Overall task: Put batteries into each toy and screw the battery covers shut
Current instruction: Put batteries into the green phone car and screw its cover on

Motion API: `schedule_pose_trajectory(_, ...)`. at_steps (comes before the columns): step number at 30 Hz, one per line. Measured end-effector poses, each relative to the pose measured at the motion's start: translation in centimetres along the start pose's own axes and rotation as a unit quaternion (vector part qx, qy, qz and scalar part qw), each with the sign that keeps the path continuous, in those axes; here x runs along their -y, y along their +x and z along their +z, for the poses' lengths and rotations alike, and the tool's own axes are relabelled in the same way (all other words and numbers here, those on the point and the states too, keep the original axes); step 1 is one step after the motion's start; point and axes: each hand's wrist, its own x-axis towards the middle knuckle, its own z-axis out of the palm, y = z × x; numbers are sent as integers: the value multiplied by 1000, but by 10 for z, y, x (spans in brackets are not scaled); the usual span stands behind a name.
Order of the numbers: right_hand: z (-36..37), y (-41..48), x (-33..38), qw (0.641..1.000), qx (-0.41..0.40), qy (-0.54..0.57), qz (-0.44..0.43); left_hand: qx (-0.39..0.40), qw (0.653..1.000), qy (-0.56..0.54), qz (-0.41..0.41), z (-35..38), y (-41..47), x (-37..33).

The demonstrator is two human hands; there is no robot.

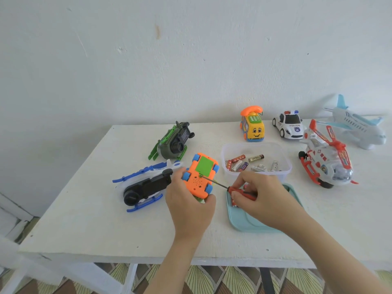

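My left hand (188, 205) holds an orange toy car (199, 176) upside down above the table, blue wheels up, with its green battery cover (204, 165) in place. My right hand (257, 192) grips a red-handled screwdriver (239, 190); its thin shaft runs up-left and the tip sits at the near edge of the green cover. Just behind my right hand, a clear plastic tub (286, 160) holds several loose batteries (255, 158).
A blue-and-black helicopter (144, 185) and a green one (171, 143) lie overturned on the left. Behind stand a yellow phone car (252, 128), police car (288, 125), red-white helicopter (324, 158) and white plane (356, 126). A teal lid (250, 219) lies under my right hand on the white table (95, 219).
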Motion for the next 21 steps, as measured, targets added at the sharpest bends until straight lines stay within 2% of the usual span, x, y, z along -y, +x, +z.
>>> schedule_pose_trajectory(4, -7, -3, 4, 1000, 4, -10, 7, -14, 995, 41, 85, -6, 1, 1)
schedule_pose_trajectory(9, -8, -2, 7, 1000, 16, 5, 14, 8, 991, 79, 105, -14, 2, 0)
schedule_pose_trajectory(15, 3, 1, 12, 999, 0, -40, -2, 43, 989, 107, 94, -15, 7, 1)
schedule_pose_trajectory(18, 5, 2, 16, 998, -7, -69, -1, 80, 992, 80, 56, -15, 11, -3)
schedule_pose_trajectory(21, 9, 1, 20, 990, -29, -139, -18, 76, 992, 89, 41, -15, 13, -6)
